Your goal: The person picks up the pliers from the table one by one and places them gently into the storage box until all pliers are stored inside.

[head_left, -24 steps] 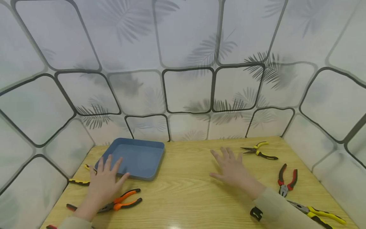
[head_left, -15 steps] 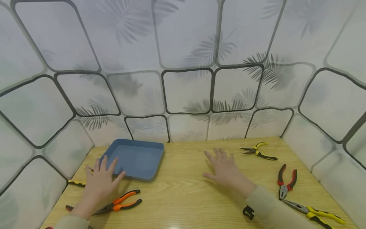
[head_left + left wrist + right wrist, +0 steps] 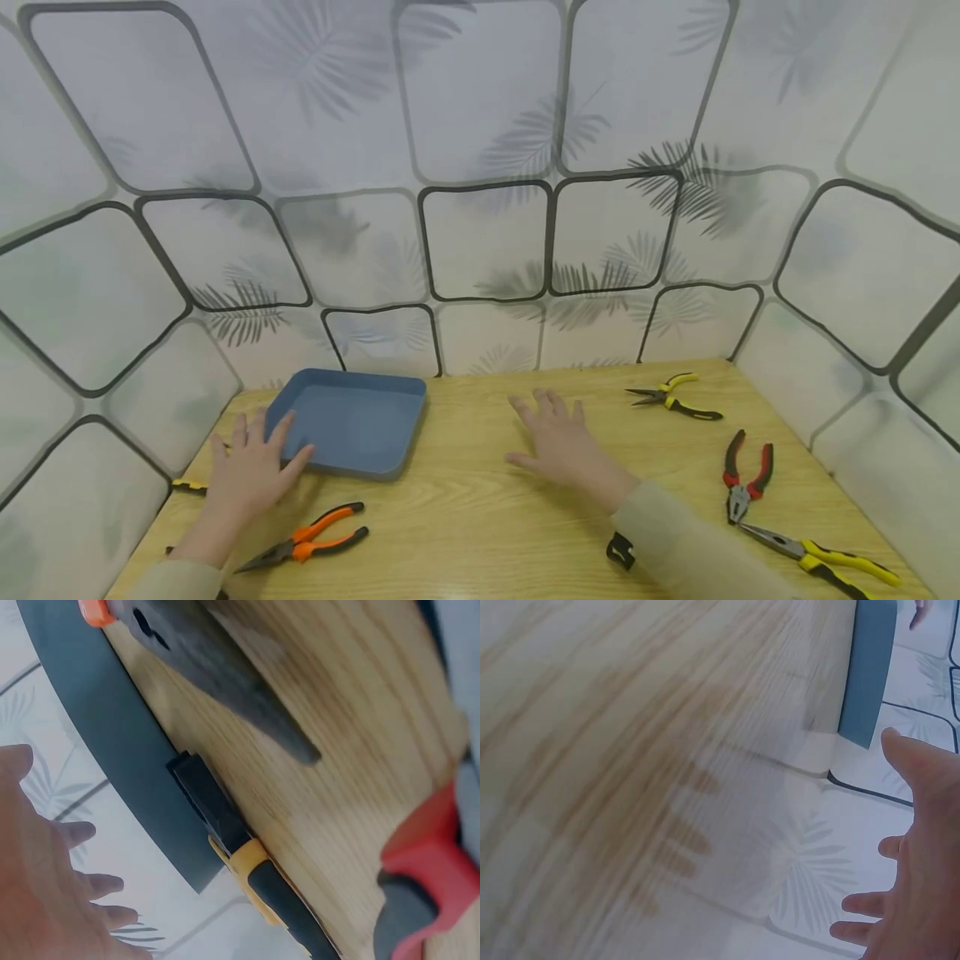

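Both your hands, left hand (image 3: 251, 475) and right hand (image 3: 558, 446), flat, fingers spread, empty; matte blue square tray (image 3: 352, 423) at 1 o'clock of the left, on wood-grain table (image 3: 487, 517).

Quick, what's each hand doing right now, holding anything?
Left hand: open, fingers spread, holding nothing, by the blue tray.
Right hand: open, holding nothing, over the table.

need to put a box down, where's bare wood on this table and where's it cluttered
Bare wood runs from the blue tray to the yellow needle-nose pliers, under the right hand. The front middle beside the orange pliers is also free. The right edge is crowded: red pliers, yellow pliers.
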The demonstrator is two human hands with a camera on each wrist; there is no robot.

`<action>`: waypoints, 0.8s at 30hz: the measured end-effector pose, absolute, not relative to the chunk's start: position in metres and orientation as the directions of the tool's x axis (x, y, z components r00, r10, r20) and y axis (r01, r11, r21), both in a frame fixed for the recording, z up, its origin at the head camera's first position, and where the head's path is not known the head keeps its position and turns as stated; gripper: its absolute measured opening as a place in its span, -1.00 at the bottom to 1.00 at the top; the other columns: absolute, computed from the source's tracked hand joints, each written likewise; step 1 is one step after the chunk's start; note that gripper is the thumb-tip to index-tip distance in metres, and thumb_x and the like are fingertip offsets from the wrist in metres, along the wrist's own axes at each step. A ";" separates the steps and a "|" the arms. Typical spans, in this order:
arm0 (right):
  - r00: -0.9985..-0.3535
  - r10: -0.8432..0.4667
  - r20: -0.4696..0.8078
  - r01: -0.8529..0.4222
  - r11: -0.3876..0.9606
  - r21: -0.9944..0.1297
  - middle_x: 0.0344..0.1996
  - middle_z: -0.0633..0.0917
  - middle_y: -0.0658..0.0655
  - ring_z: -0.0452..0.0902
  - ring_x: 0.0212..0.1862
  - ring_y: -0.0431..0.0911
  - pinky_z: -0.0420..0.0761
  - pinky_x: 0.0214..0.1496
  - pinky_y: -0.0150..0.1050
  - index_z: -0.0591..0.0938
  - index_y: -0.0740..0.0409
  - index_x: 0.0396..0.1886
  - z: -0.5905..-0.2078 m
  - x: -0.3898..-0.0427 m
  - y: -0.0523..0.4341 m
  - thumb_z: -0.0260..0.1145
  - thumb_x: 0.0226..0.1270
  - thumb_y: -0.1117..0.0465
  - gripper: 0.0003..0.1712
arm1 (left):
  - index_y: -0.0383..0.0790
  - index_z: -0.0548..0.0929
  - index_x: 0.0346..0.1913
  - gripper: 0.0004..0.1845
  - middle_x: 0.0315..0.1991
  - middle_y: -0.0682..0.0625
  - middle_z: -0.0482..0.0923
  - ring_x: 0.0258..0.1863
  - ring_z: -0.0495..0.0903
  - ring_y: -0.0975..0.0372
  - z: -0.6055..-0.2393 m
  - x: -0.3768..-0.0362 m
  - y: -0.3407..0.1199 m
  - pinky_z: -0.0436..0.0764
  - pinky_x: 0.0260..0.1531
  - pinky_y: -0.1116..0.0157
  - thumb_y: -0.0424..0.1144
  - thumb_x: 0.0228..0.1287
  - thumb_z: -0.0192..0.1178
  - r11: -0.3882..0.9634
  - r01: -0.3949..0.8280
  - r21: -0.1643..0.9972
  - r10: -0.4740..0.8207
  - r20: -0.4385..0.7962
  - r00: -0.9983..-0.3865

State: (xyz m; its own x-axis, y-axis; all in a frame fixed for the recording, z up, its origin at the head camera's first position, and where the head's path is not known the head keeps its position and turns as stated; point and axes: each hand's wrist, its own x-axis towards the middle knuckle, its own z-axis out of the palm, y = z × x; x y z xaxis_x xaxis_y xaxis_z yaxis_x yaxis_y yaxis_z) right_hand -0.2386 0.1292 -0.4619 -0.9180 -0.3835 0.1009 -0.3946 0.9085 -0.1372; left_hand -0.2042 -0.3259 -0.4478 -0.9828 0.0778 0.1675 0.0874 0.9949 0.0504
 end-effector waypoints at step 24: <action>-0.882 -0.461 0.097 -0.469 0.877 -0.103 0.48 0.42 0.41 0.40 0.49 0.31 0.47 0.49 0.20 0.23 0.05 0.69 -0.465 -0.247 0.066 0.30 0.40 -0.43 0.08 | -0.43 0.37 0.52 -0.23 0.40 -0.71 0.24 0.39 0.21 -0.60 -0.452 -0.230 -0.354 0.14 0.27 -0.64 0.15 0.59 0.09 0.999 0.043 -0.008 0.044 0.187 -0.981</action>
State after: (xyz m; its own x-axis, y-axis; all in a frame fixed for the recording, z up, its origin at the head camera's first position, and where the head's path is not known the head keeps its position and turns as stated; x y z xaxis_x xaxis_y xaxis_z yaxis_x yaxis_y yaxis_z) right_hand -0.2469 0.0663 -0.4647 -0.8823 -0.4607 0.0966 -0.4693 0.8770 -0.1035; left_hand -0.2303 -0.3543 -0.4525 -0.9813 0.0438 0.1874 0.0431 0.9990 -0.0079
